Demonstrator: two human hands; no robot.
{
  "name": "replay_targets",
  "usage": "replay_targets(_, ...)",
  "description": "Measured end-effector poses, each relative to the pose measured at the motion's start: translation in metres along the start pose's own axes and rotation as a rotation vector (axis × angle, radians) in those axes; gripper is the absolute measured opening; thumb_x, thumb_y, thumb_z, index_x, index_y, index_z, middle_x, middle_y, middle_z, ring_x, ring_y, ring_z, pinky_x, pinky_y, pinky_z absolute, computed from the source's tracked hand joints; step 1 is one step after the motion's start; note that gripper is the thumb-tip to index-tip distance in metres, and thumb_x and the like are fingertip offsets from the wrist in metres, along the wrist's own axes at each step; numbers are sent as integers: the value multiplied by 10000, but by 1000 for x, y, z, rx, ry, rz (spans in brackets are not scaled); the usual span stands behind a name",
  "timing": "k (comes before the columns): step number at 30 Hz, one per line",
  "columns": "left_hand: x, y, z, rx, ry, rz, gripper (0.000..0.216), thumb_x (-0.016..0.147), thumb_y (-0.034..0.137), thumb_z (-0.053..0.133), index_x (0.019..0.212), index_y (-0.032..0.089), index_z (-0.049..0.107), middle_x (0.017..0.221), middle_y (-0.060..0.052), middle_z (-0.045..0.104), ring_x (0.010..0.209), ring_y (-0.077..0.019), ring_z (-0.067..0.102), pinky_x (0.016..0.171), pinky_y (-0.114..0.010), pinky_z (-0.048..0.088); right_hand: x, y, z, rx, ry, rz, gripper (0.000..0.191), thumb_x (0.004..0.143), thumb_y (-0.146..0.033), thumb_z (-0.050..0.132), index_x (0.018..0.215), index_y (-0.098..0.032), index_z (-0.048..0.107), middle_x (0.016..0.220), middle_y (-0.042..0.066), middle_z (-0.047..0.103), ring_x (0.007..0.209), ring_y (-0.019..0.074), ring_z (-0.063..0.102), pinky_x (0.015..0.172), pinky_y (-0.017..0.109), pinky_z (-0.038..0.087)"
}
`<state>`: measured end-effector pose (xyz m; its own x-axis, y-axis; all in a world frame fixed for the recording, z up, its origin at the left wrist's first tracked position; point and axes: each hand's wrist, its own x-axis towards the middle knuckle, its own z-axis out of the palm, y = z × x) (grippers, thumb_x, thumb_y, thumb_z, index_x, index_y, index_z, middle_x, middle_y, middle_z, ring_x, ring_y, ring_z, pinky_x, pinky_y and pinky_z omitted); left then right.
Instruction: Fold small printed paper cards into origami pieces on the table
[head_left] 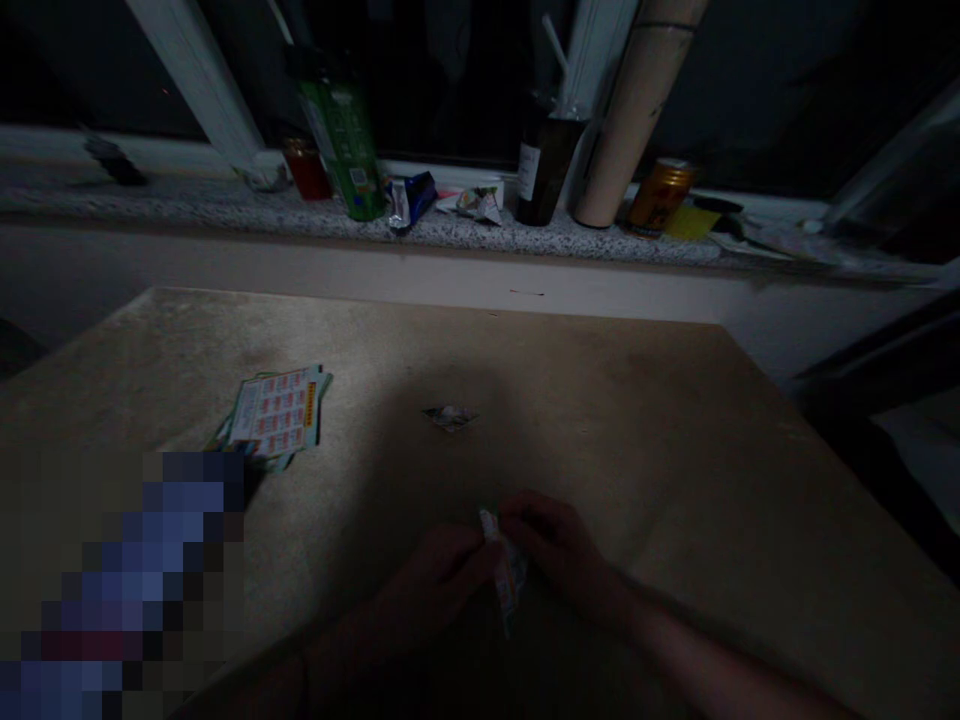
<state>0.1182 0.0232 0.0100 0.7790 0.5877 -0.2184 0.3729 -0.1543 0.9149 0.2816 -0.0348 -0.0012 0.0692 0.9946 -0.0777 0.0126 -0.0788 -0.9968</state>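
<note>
Over the near part of the table my left hand [454,565] and my right hand [551,545] work close together. Between them is a narrow folded printed paper [501,575], pinched by the fingers of both hands. It is pale with some orange print. Beyond my hands a small diamond-shaped folded paper [450,416] lies flat on the tabletop. To the left sits a loose stack of printed cards [277,415] with rows of red print and green edges. My fingertips are dim, and the far side of the held paper is partly hidden.
The table [637,400] meets the wall below a granite windowsill [442,235]. On the sill stand a green container [345,145], a red jar [307,168], a dark cup with a straw [546,165], a bamboo tube [637,110] and an orange can [660,197]. The lower left is pixelated.
</note>
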Motion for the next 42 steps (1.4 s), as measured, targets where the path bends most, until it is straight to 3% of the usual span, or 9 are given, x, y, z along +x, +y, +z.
replay_targets(5, -1, -6, 3, -34, 188, -74, 399, 910, 459, 348, 685, 183, 529, 658, 18, 499, 645, -144, 459, 607, -220, 377, 0, 0, 0, 46, -2, 34, 139, 815, -316, 600, 790, -190, 653, 718, -4, 616, 662, 118, 560, 612, 234, 443)
replay_targets(9, 0, -6, 3, -50, 269, -78, 351, 889, 446, 391, 666, 196, 494, 645, 21, 493, 628, -145, 457, 608, -227, 374, 0, 3, 1, 104, 29, 76, 122, 791, -305, 643, 860, -210, 677, 766, -3, 658, 702, 123, 599, 642, 241, 471)
replay_targets(16, 3, -7, 2, -126, 207, -67, 347, 898, 425, 383, 661, 192, 482, 617, 31, 465, 592, -133, 434, 568, -219, 360, -2, 4, 3, 154, -17, 38, 186, 815, -318, 641, 981, -263, 704, 882, 7, 711, 792, 140, 648, 713, 262, 512)
replay_targets(25, 1, -10, 2, -214, 243, -95, 320, 891, 425, 414, 691, 192, 505, 632, 32, 473, 603, -135, 443, 571, -219, 378, -3, 3, 1, 107, -113, -25, 231, 857, -296, 598, 1072, -282, 682, 918, 5, 723, 853, 151, 668, 757, 259, 517)
replay_targets(29, 0, -13, 3, -201, 263, -122, 330, 871, 455, 441, 690, 198, 540, 660, 13, 535, 646, -156, 502, 613, -236, 413, -3, 3, 2, 115, -90, -21, 176, 849, -291, 610, 989, -273, 715, 871, 2, 727, 763, 130, 669, 692, 231, 514)
replay_targets(34, -2, -17, 4, -224, 382, -214, 290, 815, 462, 517, 878, 203, 634, 885, -38, 645, 880, -213, 577, 769, -280, 448, -4, 4, 2, 90, -70, -4, 147, 835, -304, 621, 925, -242, 719, 806, 10, 714, 720, 129, 654, 660, 235, 505)
replay_targets(39, -2, -8, 3, -191, 266, -120, 294, 851, 438, 464, 897, 205, 637, 931, -29, 653, 905, -206, 571, 832, -284, 430, -5, 4, 5, 102, 41, -15, 126, 801, -302, 657, 880, -208, 628, 749, -16, 632, 667, 104, 596, 599, 212, 472)
replay_targets(42, 0, -3, 3, -123, 222, -105, 288, 881, 406, 422, 831, 192, 607, 849, -24, 639, 826, -192, 570, 784, -270, 436, -7, 5, 7, 188, 67, 44, 282, 770, -322, 691, 964, -229, 510, 652, -62, 546, 583, 94, 537, 524, 197, 431)
